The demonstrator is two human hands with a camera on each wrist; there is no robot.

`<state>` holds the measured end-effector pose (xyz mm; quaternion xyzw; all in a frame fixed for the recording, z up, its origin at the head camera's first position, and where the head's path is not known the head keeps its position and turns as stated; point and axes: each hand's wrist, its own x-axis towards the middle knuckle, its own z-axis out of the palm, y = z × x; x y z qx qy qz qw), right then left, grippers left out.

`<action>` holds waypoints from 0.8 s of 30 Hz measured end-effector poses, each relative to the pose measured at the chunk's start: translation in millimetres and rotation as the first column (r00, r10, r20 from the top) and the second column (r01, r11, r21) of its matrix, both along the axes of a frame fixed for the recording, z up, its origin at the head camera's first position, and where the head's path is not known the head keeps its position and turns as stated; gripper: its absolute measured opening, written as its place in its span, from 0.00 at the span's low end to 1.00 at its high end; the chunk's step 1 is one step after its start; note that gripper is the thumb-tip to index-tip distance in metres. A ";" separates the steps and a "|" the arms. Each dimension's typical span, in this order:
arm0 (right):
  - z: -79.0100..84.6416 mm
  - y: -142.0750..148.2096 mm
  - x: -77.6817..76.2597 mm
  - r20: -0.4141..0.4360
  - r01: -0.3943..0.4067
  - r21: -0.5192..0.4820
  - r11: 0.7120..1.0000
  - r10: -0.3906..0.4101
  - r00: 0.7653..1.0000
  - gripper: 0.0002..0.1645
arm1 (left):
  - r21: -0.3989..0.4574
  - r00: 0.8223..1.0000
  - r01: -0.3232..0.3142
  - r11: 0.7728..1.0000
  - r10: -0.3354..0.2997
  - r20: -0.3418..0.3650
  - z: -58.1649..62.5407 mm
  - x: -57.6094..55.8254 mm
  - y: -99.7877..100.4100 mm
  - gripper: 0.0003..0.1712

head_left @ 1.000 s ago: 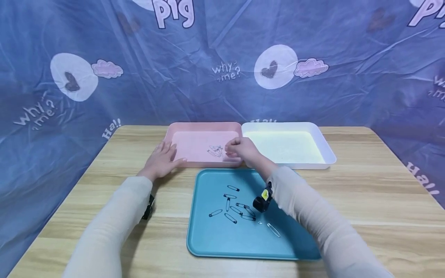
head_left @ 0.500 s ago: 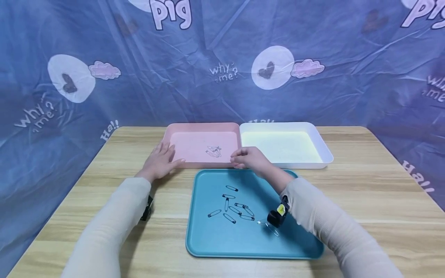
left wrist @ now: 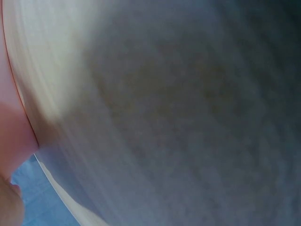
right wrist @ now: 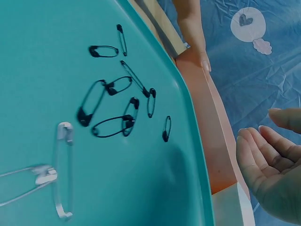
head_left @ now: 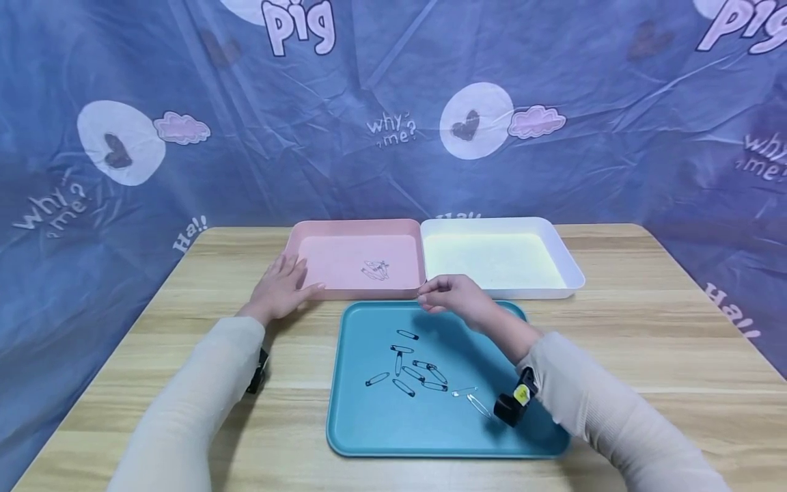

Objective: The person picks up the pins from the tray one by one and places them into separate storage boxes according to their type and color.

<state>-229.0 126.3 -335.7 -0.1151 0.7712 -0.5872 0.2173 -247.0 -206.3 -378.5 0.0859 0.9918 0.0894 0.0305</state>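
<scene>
My left hand rests at the left front corner of the pink bin, fingers spread over its rim. My right hand hovers where the pink and white bins meet, above the teal tray's far edge. In the right wrist view its fingers are loosely bent, thumb apart from them, with nothing between. Several black safety pins lie scattered on the teal tray. Two silver safety pins lie there too, on the right side. A small pile of silver safety pins sits inside the pink bin.
The white bin stands against the pink bin's right side. Both stand behind the teal tray on a wooden table. A blue printed cloth hangs behind the table.
My right hand has drawn back from over the pink bin, toward the teal tray and slightly right. The left hand keeps its place on the bin's corner.
</scene>
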 end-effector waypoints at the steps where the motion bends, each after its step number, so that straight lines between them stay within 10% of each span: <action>1: -0.6 2.2 1.7 -0.002 -0.006 0.002 1.000 0.006 1.000 0.16 | 0.002 1.000 0.000 1.000 0.000 0.000 0.1 0.1 0.0 0.49; 24: -13.5 47.5 36.1 -0.037 -0.010 0.062 0.998 0.012 0.999 0.20 | 0.011 1.000 -0.003 1.000 0.003 0.016 3.1 2.7 3.3 0.49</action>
